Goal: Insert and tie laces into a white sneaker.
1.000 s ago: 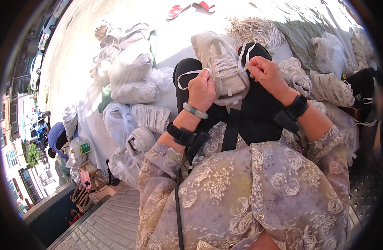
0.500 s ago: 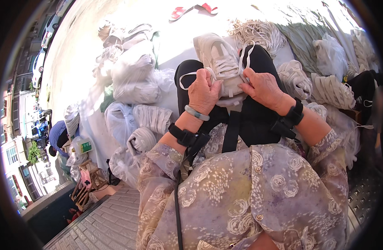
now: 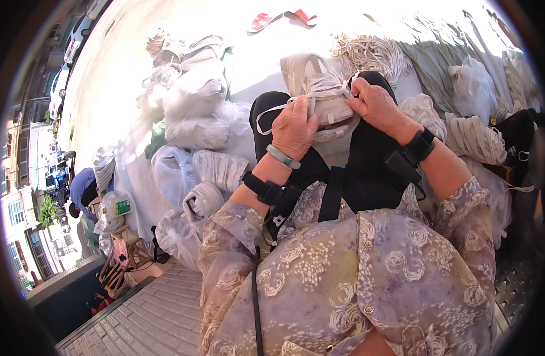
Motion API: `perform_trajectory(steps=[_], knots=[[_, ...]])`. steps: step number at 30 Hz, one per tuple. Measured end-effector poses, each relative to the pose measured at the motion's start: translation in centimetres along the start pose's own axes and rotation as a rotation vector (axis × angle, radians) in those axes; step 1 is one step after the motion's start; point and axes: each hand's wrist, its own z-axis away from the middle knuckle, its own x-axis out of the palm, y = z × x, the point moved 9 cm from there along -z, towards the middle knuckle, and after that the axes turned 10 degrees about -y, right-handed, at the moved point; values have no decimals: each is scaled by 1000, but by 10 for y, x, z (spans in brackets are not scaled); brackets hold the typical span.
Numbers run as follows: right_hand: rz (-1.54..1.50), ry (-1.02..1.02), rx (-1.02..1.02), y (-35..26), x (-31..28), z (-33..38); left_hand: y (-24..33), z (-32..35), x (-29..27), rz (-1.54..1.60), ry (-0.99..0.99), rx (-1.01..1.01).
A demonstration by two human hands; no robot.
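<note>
Closest to me, a floral shirt (image 3: 326, 273) filled the lap side, and out of its sleeves came two forearms, black straps (image 3: 419, 147) at the wrists, bent inward, likely to keep everything compact. Then the black trousers (image 3: 372, 148), knees apart, and there between them sat the shoe (image 3: 333, 111), pale and bulky, toe pointing away! The legs were serving as a cradle, I judged, sparing both hands the job of steadying it.

And those hands! The left hand (image 3: 295, 127) had its grip pinched on the lace (image 3: 326, 85), thumb against curled fingers, a slack loop bowing out over the left knee. The right hand (image 3: 373, 108) answered from the other side, its grip closed on lace too: one side each, presumably for an even pull. Where was the shoe in all this? Right between the two grips, its near end flanked by the hands, its crossed lacing around fingertip level, its toe farther out.

Beyond the right knee lay a tangled heap of laces (image 3: 373, 56), handily close, I reckoned. More pale shoes (image 3: 477, 139) were lined up on the right, while plastic bags (image 3: 195, 127) crowded the left, perhaps as dust covers. Farther off, a person in blue (image 3: 82, 190) bent at the left edge, and what looked like red sandals (image 3: 307, 18) lay out on the bright ground.
</note>
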Motion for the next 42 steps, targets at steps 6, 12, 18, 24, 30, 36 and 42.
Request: perform_trajectory(steps=[6, 12, 18, 24, 30, 36, 42], knots=[[2, -31, 27, -10, -4, 3, -5, 7, 3, 55, 15, -105], [144, 40, -286, -67, -2, -6, -4, 12, -4, 95, 118, -38], [253, -64, -314, -74, 27, -26, 3, 5, -3, 86, 131, 27], [268, -17, -252, -65, 34, -32, 4, -5, -9, 55, 125, 123], [215, 75, -145, -62, 35, -32, 5, -5, -15, 27, 123, 186], [306, -38, -158, -63, 38, -21, -9, 8, 0, 150, 135, -37], [385, -35, -209, -30, -11, 48, 4, 13, -2, 40, 60, 14]])
